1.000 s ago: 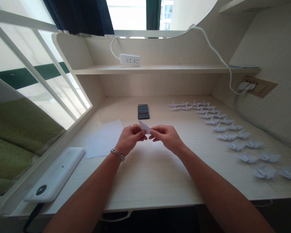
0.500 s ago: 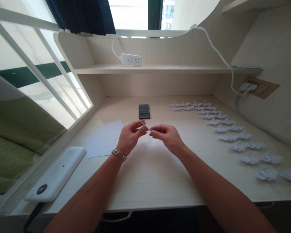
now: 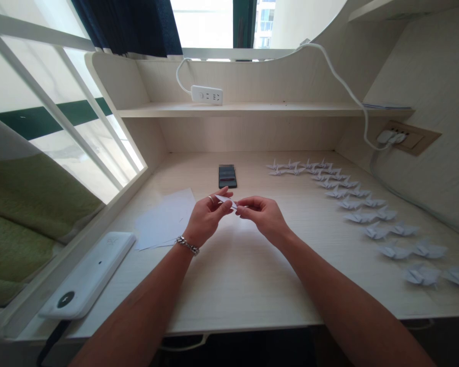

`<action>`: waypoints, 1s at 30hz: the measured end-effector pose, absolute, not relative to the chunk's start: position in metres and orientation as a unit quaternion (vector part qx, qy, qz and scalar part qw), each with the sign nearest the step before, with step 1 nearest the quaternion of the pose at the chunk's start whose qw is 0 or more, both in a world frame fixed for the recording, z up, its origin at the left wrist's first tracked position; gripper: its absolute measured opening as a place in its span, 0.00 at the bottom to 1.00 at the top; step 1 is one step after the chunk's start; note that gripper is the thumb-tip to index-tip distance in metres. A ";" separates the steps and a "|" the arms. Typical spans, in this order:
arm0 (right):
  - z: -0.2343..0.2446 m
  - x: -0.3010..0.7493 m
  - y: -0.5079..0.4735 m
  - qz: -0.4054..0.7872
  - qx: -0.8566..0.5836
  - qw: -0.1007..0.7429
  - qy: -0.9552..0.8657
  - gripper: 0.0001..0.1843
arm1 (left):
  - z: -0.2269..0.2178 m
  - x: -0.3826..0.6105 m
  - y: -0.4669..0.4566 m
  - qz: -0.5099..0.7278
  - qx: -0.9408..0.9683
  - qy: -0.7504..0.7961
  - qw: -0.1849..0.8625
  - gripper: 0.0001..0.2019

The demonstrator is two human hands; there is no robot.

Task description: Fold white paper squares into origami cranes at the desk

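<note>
Our left grip (image 3: 207,214) and right grip (image 3: 265,213) both pinch the paper (image 3: 225,200) above the table (image 3: 245,285), well in from its near edge (image 3: 252,329). We have side room: sheets (image 3: 162,218) lie left, cranes (image 3: 359,217) well apart at right, the phone (image 3: 227,177) beyond.

I have tipped the small white paper (image 3: 226,201). A second ago its point stuck up; half a second ago I saw just a thin edge. Now it leans flatter, and a finger (image 3: 224,191) of my left hand (image 3: 205,216) sticks out straighter behind it.
</note>
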State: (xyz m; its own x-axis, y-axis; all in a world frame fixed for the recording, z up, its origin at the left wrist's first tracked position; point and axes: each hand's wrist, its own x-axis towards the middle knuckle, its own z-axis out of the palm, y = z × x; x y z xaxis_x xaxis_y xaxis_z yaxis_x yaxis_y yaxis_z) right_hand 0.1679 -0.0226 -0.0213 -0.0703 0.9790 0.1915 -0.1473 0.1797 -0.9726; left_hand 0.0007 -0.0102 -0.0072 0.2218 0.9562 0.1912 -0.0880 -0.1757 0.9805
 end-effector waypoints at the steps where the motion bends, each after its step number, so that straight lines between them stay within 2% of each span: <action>1: -0.021 0.168 -0.023 0.506 -0.393 0.557 -0.528 0.15 | -0.007 0.001 -0.010 0.497 0.585 0.374 0.520 0.30; 10: -0.023 0.164 -0.024 0.487 -0.391 0.562 -0.542 0.16 | -0.006 0.001 -0.011 0.482 0.604 0.401 0.492 0.33; 14: -0.023 0.162 -0.027 0.401 -0.413 0.552 -0.604 0.14 | -0.007 0.001 -0.011 0.466 0.632 0.412 0.462 0.27; 19: -0.022 0.162 -0.030 0.275 -0.427 0.487 -0.710 0.14 | -0.005 0.003 -0.015 0.442 0.657 0.419 0.444 0.23; 23: -0.022 0.163 -0.031 0.235 -0.443 0.462 -0.731 0.16 | -0.005 0.007 -0.020 0.413 0.681 0.432 0.423 0.24; 30: -0.024 0.161 -0.030 0.198 -0.517 0.448 -0.702 0.09 | -0.004 0.010 -0.023 0.369 0.718 0.450 0.383 0.23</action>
